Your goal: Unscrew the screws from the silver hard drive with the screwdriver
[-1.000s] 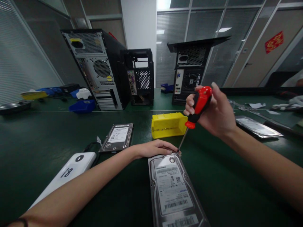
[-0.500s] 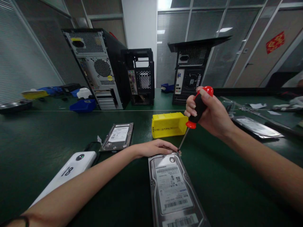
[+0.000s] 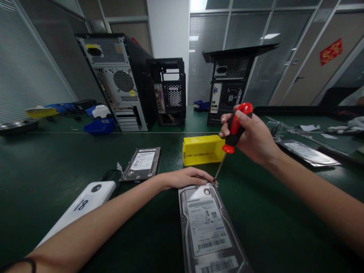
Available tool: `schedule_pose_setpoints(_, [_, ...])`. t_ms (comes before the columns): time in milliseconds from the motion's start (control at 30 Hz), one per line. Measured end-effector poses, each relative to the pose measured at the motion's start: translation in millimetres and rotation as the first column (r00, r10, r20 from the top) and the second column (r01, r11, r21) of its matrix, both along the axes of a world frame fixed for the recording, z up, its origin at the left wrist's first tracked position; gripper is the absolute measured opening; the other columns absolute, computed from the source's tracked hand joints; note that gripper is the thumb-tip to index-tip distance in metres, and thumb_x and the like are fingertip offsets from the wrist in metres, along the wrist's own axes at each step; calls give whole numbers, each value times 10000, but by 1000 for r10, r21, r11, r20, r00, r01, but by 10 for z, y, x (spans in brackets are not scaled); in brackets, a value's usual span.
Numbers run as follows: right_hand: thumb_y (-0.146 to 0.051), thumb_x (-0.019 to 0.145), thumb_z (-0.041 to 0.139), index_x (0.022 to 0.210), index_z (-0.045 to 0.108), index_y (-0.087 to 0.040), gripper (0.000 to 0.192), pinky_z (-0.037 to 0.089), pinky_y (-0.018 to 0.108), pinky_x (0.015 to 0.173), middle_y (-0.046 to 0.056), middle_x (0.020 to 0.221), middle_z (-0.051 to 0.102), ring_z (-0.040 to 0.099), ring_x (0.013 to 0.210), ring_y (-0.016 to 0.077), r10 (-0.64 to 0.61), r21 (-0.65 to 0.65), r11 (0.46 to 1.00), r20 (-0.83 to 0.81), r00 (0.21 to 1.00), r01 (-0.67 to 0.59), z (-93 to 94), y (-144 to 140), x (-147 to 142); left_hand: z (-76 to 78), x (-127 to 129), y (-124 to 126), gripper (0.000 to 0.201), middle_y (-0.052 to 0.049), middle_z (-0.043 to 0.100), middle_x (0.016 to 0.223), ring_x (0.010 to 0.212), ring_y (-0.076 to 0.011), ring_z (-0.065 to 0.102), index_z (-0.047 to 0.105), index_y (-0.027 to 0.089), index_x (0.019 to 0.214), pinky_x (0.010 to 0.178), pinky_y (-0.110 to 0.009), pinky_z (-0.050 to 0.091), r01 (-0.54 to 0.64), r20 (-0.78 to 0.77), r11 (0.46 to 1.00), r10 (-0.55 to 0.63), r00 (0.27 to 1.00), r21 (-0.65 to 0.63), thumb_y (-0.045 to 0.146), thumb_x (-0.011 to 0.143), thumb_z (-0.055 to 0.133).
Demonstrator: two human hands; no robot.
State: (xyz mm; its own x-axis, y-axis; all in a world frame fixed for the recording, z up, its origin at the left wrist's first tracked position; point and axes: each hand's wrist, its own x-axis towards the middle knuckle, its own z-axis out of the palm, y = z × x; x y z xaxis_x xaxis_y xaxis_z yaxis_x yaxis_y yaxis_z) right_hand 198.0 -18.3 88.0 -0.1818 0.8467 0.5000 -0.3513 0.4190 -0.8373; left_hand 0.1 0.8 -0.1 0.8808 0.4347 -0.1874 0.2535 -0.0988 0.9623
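A silver hard drive [image 3: 209, 227] with a white label lies in front of me, label up, its near end cut off by the frame's lower edge. Across its far end my left hand [image 3: 192, 178] is closed over the edge, fingertips at the far right corner. My right hand [image 3: 250, 132] is wrapped round the red and black handle of a screwdriver [image 3: 233, 131]. The shaft slants down to that same corner, beside my left fingertips. What the tip sits on is hidden there.
Behind the drive stands a yellow bin [image 3: 203, 151] with small parts in it. A second hard drive [image 3: 142, 163] lies left, near a white power bank [image 3: 82, 208] marked 18. Another drive [image 3: 308, 152] is at right. Computer cases [image 3: 142, 81] and a blue bin [image 3: 99, 126] stand behind.
My right hand has turned the screwdriver handle, showing more red on its side, and shifted slightly left. My left hand and the hard drive stay put.
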Motion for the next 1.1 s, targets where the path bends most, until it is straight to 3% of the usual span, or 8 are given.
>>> schedule_pose_setpoints(133, [-412,811,622,852,566,-265,163,485,252,559,-51,674,521,487,528,89,59,-8,998,-17,998,-59,32,-40,-22,-19,3,6,311,-35,607,1238,1130,-180,544,612,207,1192,974,-336,393,-3,3,1000,3,1000,-8,222,894,522])
schedule_pose_setpoints(267, [-500,867,463,1011,605,-271,306,528,320,648,2,794,568,549,651,144,55,-23,998,4,998,-55,34,-62,-34,-23,3,7,309,-31,612,1230,1121,-172,548,615,209,1187,968,-330,397,-1,4,1000,1,1000,-3,209,895,517])
schedule_pose_setpoints(367, [-459,854,518,1038,610,-274,277,546,327,714,5,860,585,576,711,148,36,-26,999,20,999,-36,19,-49,-27,-26,2,10,308,-32,613,1228,1120,-170,549,616,207,1186,963,-322,401,5,15,1000,-4,1000,-7,210,893,519])
schedule_pose_setpoints(500, [-422,780,651,921,584,-254,230,551,295,690,-10,898,601,591,691,122,-18,-34,999,-8,1000,18,18,-38,-25,-36,2,11,305,-36,614,1226,1123,-172,547,619,197,1181,974,-324,393,3,18,1000,-3,1000,-9,219,892,525])
schedule_pose_setpoints(600, [-371,773,678,890,549,-257,208,517,258,595,-41,756,585,537,563,93,12,-4,1000,-19,1000,-12,27,-45,-31,-36,2,9,303,-40,611,1232,1134,-176,540,620,193,1179,993,-333,378,-4,18,1000,4,1000,1,222,891,531])
schedule_pose_setpoints(700, [-392,828,608,922,559,-263,167,476,246,556,-50,652,531,477,514,91,77,0,997,-26,997,-77,35,-59,-32,-26,2,6,306,-39,609,1232,1133,-176,540,616,196,1185,989,-334,382,-6,6,1000,6,1000,3,223,893,529])
schedule_pose_setpoints(867, [-452,896,446,1036,609,-254,293,521,318,652,7,819,589,554,672,139,119,-48,992,-24,993,-120,40,-72,-11,-4,4,1,303,-38,615,1212,1112,-175,550,615,198,1184,967,-331,397,0,5,1000,0,1000,-11,221,895,528])
schedule_pose_setpoints(1100, [-397,775,663,937,576,-241,242,535,285,666,-13,870,599,582,685,112,11,-35,999,-5,1000,-11,31,-42,-3,1,3,-4,308,-48,610,1226,1124,-170,546,609,183,1192,979,-319,386,-12,2,1000,12,1000,-9,218,897,532])
